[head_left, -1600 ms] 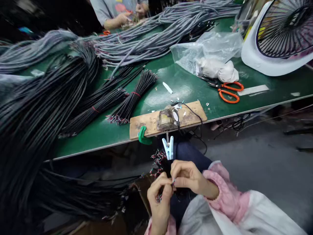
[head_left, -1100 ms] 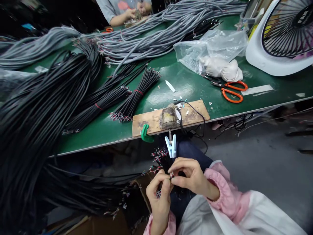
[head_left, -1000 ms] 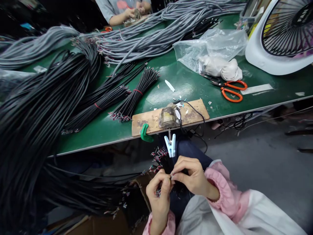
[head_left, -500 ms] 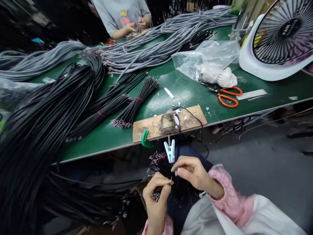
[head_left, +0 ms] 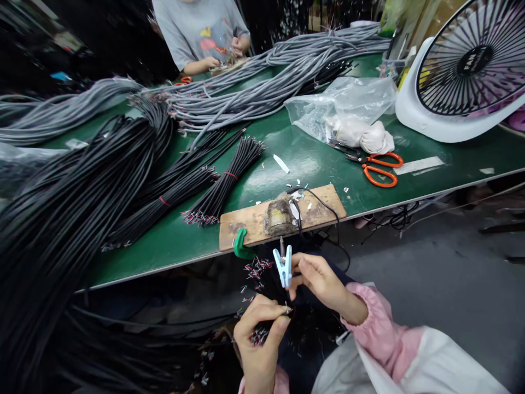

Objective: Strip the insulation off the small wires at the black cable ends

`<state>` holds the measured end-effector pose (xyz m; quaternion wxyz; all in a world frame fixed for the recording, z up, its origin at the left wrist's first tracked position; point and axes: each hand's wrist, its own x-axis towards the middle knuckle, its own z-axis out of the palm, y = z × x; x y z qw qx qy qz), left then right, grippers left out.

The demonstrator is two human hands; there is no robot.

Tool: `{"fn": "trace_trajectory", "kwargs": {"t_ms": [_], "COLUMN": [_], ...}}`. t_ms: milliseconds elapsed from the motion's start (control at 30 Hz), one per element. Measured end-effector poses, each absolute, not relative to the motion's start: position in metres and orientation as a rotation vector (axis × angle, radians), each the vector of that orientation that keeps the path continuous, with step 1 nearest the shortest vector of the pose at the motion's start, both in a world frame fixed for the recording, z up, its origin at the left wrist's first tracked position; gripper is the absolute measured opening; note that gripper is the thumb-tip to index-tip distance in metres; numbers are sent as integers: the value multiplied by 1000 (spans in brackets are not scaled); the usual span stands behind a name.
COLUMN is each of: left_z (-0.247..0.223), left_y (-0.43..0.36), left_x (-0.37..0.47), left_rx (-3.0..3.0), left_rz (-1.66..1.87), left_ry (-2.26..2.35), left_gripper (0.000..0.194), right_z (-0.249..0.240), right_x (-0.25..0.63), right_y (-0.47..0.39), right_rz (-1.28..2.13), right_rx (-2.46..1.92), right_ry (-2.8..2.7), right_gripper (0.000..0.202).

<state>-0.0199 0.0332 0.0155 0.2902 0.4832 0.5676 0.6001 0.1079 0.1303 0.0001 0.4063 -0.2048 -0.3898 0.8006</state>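
My left hand [head_left: 260, 336] pinches the stripped end of a black cable [head_left: 289, 311] between thumb and forefinger, low in the middle. Just above and to the right, my right hand [head_left: 318, 279] is beside a light blue clothespin [head_left: 284, 266], its fingers bent behind the clip. Whether those fingers grip anything is hidden. The clip hangs at a metal tip below a wooden board [head_left: 246, 220], which a green clamp [head_left: 243, 244] holds at the table edge. More cable ends with red and white wires [head_left: 257, 272] show behind my left hand.
Black cable bundles [head_left: 135, 158] cover the left of the green table [head_left: 262, 180]. Grey cables [head_left: 246, 93] lie across the back, near a person in a grey shirt [head_left: 200, 33]. Orange-handled scissors [head_left: 381, 168], a plastic bag [head_left: 340, 101] and a fan [head_left: 426, 115] are at right.
My right hand has moved closer to the clothespin, its fingers now beside and behind it. My left hand keeps its pinch on the cable end. The view has shifted slightly.
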Motion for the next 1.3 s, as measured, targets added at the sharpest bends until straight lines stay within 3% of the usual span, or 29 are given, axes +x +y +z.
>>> {"fn": "trace_trajectory", "kwargs": {"t_ms": [200, 433, 733, 1300], "left_z": [21, 30, 39, 30], "left_y": [46, 55, 60, 38], "left_x": [-21, -15, -10, -12], "left_rx": [1239, 1219, 1143, 1301], "left_rz": [1655, 1565, 1526, 1419], "left_ry": [1512, 1565, 1597, 1538], "left_gripper": [6, 13, 23, 14], "right_z": [4, 9, 9, -1], "right_x": [84, 85, 86, 124], "right_y": [143, 146, 146, 103], "right_rz": [2164, 2132, 2124, 2124], "right_rx": [-382, -486, -548, -644], "right_ry": [-825, -775, -805, -911], "right_gripper": [70, 57, 62, 54]}}
